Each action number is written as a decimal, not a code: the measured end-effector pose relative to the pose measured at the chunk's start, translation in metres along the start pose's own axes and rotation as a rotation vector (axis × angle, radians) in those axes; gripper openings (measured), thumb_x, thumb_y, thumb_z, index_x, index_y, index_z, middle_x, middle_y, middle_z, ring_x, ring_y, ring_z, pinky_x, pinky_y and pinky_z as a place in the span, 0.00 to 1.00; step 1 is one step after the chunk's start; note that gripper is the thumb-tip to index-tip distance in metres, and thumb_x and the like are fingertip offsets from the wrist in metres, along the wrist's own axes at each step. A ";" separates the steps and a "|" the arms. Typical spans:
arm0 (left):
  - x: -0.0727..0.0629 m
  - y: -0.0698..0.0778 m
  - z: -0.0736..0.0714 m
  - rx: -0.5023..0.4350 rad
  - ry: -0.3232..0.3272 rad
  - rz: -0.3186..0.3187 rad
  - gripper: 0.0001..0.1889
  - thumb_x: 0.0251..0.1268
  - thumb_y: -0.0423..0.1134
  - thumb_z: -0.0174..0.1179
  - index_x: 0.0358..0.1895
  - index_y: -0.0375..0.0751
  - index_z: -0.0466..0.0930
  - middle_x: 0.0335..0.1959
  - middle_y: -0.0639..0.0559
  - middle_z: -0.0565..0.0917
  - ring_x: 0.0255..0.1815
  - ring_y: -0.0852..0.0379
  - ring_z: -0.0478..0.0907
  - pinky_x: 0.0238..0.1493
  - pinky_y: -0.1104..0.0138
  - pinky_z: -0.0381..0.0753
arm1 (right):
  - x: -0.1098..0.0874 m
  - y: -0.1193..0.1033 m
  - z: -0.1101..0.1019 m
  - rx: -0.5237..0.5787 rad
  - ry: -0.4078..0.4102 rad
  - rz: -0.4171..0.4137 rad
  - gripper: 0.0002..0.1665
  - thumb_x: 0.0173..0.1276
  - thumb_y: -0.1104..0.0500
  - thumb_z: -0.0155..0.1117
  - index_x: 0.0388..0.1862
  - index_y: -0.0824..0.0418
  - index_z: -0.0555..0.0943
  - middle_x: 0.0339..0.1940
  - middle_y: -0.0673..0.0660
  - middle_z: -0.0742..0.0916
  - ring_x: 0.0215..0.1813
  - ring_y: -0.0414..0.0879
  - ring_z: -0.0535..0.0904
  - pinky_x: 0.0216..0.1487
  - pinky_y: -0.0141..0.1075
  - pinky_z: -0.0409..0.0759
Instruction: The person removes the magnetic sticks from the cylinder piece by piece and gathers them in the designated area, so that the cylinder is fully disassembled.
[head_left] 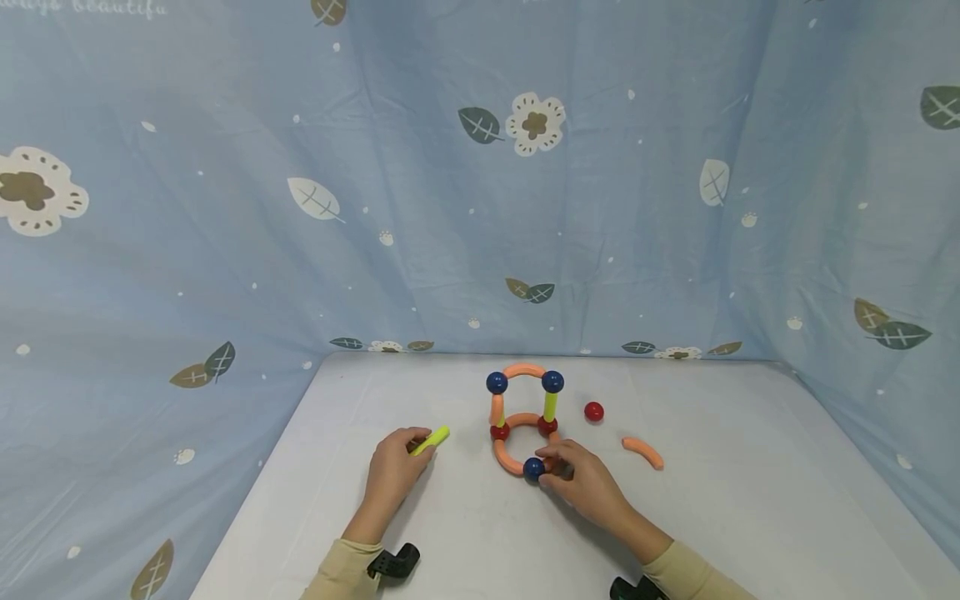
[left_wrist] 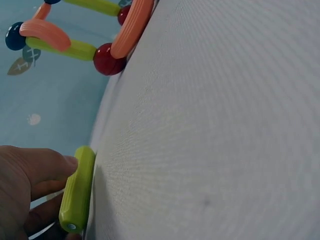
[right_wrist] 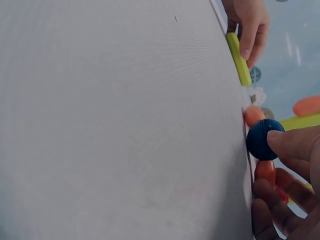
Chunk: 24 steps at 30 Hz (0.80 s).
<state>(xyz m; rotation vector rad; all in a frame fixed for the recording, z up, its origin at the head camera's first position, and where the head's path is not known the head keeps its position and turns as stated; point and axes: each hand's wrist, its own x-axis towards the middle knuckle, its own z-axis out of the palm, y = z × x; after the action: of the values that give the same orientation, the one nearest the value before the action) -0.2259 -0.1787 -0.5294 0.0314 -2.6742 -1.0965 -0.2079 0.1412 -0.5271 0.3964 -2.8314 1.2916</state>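
My left hand [head_left: 396, 467] pinches a lime-green magnetic stick [left_wrist: 80, 192] close over the table, left of a small magnetic-stick frame. Orange curved sticks [head_left: 508, 458] form the frame's bottom ring, with red balls [head_left: 499, 432] at its back. From these, upright green sticks [head_left: 551, 407] carry blue balls [head_left: 497, 382], bridged by an orange arc [head_left: 523, 369]. Another orange curved stick [left_wrist: 47, 32] hangs down from the upper left blue ball. At the ring's front, my right hand [head_left: 588, 487] grips a blue ball [right_wrist: 262, 139], thumb on it and other fingers by the adjoining orange stick.
A loose red ball [head_left: 594, 412] lies right of the frame. Farther right is a loose orange curved stick [head_left: 642, 452]. The white table [head_left: 720, 517] meets a blue patterned curtain [head_left: 420, 275] at the back and sides.
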 end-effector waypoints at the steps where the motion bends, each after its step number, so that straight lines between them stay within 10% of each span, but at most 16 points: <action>1: 0.000 0.000 0.000 0.002 0.004 0.002 0.13 0.59 0.35 0.73 0.48 0.42 0.89 0.37 0.53 0.86 0.37 0.56 0.80 0.38 0.60 0.80 | 0.000 0.000 0.000 0.002 0.006 0.002 0.21 0.62 0.61 0.77 0.54 0.52 0.86 0.41 0.44 0.82 0.42 0.40 0.79 0.41 0.29 0.81; 17: 0.000 0.007 0.002 -0.022 0.070 0.157 0.15 0.60 0.37 0.74 0.50 0.43 0.88 0.48 0.51 0.87 0.54 0.46 0.81 0.58 0.50 0.78 | -0.004 -0.002 -0.002 -0.021 0.064 0.072 0.38 0.56 0.59 0.82 0.66 0.53 0.78 0.54 0.52 0.78 0.45 0.42 0.77 0.42 0.32 0.80; 24: 0.000 0.016 0.007 -0.064 0.062 0.218 0.16 0.60 0.38 0.74 0.51 0.44 0.88 0.48 0.52 0.87 0.55 0.49 0.80 0.60 0.53 0.77 | -0.003 -0.002 -0.004 -0.044 0.073 0.082 0.43 0.56 0.56 0.82 0.70 0.60 0.73 0.63 0.58 0.78 0.64 0.53 0.77 0.66 0.50 0.77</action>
<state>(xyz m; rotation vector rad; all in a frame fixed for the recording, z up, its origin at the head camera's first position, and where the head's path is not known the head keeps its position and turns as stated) -0.2259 -0.1628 -0.5232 -0.2285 -2.5152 -1.0917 -0.2045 0.1438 -0.5234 0.2298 -2.8371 1.2264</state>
